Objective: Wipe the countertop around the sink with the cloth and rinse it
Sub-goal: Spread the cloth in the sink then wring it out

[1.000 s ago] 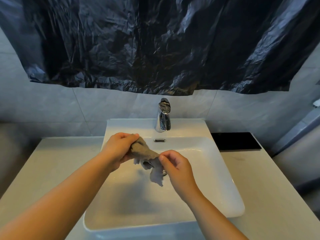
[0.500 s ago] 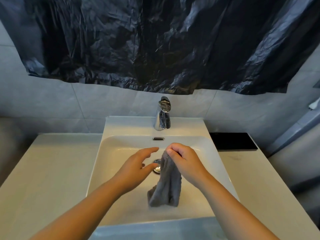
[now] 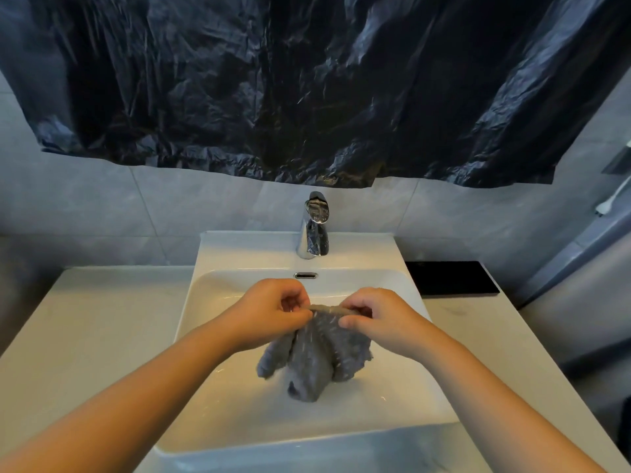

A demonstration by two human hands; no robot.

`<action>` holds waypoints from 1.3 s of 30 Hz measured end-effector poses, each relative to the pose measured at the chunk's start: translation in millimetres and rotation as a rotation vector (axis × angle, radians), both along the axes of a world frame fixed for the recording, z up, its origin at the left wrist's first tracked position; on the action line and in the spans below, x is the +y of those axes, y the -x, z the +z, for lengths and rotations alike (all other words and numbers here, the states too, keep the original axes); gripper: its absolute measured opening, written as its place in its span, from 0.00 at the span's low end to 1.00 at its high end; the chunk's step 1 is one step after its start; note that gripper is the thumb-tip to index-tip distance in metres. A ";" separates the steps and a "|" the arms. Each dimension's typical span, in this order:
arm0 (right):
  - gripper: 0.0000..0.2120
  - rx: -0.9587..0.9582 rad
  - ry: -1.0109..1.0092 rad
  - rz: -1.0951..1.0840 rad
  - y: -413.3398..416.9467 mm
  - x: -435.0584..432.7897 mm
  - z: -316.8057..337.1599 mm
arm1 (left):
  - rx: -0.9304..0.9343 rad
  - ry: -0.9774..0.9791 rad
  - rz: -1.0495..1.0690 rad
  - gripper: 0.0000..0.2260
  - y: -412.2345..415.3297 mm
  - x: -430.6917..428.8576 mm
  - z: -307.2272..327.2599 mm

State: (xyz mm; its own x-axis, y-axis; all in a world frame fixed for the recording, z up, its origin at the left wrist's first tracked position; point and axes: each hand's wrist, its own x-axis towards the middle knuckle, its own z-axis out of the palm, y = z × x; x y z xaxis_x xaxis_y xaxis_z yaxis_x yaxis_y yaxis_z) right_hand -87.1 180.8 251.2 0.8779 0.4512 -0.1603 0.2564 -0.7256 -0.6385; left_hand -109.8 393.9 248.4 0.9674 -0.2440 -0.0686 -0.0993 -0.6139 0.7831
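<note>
At far left, pale countertop (image 3: 102,322), bare and flat beside the white sink (image 3: 341,428). Over the basin, left hand (image 3: 273,314) with fingers curled shut, thumb and fingertips pinching the left end of the cloth's top edge. Between the two hands, grey cloth (image 3: 316,353), top hem pulled taut into a short straight band, the rest hanging in bunched folds down into the basin, lowest fold reaching or nearly reaching the basin floor; actual contact hard to tell. Behind, chrome faucet (image 3: 314,230) upright on the sink's back ledge, overflow slot (image 3: 306,275) just below it. Across the wall above, crumpled black plastic sheet (image 3: 307,87). Further right, right hand (image 3: 379,319), fingers likewise closed, gripping the right end of the same hem, thumb in front. At the far right on the counter, flat black rectangular object (image 3: 450,278) against the tiled wall.
</note>
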 end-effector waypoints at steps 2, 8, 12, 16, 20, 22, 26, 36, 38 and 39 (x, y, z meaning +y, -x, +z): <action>0.09 0.016 0.017 -0.005 1.1 -5.6 -10.7 | -0.027 -0.027 -0.005 0.04 0.9 3.4 2.4; 0.09 0.074 -0.151 -0.146 12.1 -6.7 -38.4 | 0.026 -0.303 -0.093 0.08 -3.0 17.6 -7.6; 0.10 -0.133 -0.214 -0.177 10.1 0.2 -26.3 | -0.005 -0.291 -0.037 0.08 -2.6 23.1 -16.7; 0.08 -0.321 -0.128 -0.040 -1.4 -6.5 -8.9 | 0.019 -0.278 0.000 0.06 -1.9 26.5 -21.5; 0.09 -0.499 0.111 0.015 -21.0 -18.9 3.9 | -0.074 -0.253 0.049 0.13 1.7 30.1 -24.6; 0.11 -0.522 0.134 -0.015 -30.5 -24.0 8.2 | -0.114 -0.147 0.084 0.12 4.9 29.5 -19.8; 0.14 -0.325 -0.119 -0.195 -40.0 -20.3 7.5 | -0.231 -0.141 0.210 0.11 -9.7 15.5 3.3; 0.15 -0.725 0.146 -0.221 -71.5 -24.8 34.8 | -0.495 -0.230 0.175 0.12 -67.9 30.9 52.0; 0.14 -0.761 0.081 -0.255 -72.5 -22.2 38.5 | -0.579 -0.212 0.170 0.12 -66.6 31.2 56.1; 0.13 -0.797 0.078 -0.246 -70.8 -22.1 38.3 | -0.614 -0.209 0.165 0.12 -64.7 31.8 56.5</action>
State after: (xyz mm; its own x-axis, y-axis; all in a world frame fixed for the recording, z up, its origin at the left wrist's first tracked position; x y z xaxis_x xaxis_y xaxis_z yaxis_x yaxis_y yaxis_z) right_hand -16.3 158.7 289.5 0.8135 0.2450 0.5275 0.4383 -0.8544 -0.2791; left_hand -45.2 425.7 304.9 0.8695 -0.1309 0.4763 -0.3806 -0.7921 0.4771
